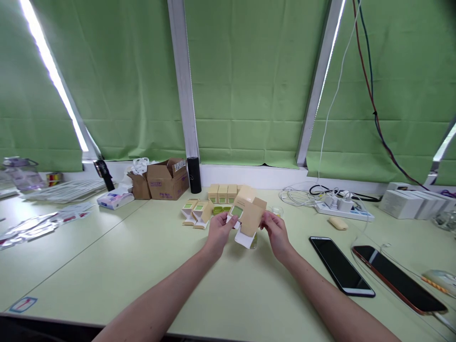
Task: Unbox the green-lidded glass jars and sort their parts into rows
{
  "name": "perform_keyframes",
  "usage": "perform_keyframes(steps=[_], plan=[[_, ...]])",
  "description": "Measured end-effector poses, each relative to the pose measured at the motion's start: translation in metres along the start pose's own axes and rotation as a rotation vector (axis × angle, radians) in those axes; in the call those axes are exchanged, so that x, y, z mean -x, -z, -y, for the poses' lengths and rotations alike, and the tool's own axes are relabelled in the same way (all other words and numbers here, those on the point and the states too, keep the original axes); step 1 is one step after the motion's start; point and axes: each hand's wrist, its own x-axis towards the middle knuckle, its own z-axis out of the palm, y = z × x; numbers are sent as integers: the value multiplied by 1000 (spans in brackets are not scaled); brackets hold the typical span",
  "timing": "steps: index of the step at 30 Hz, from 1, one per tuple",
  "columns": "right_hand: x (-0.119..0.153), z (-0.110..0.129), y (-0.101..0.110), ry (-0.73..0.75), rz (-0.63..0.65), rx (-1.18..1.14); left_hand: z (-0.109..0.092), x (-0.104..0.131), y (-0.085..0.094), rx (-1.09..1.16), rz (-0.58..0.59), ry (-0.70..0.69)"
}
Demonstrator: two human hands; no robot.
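Note:
Between my two hands is a small tan carton (251, 219) with a green panel, its flaps spread and white inner side showing. My left hand (218, 233) pinches its left side, thumb on the front. The fingers of my right hand (276, 234) close on its right edge. Partly hidden behind the carton, a clear, yellowish-green object (254, 241) rests on the table. To the left lie two similar cartons (202, 212) with open flaps. Green round pieces (221, 209) sit beside them. A row of closed tan boxes (223, 194) stands farther back.
A brown cardboard box (168, 180) and a black cylinder (194, 175) stand at the back. On the right lie a black phone (342, 266), a second phone (399, 279), a power strip (344, 211) and loose cables. A tissue pack (115, 199) and silvery packets (32, 228) are on the left.

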Motion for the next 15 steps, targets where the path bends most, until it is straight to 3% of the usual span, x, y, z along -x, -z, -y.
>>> perform_keyframes(steps=[5, 8, 11, 15], plan=[[-2, 0, 7, -26, 4, 37, -7, -7, 8, -59, -99, -134], [-4, -2, 8, -44, -18, 69, -8, -10, 14, -206, -173, -283], [-5, -8, 9, -82, -47, 95, -9, -13, 21, -490, -243, -617], [-6, -15, 10, -130, -80, 116, -16, -15, 28, -798, -205, -1116]])
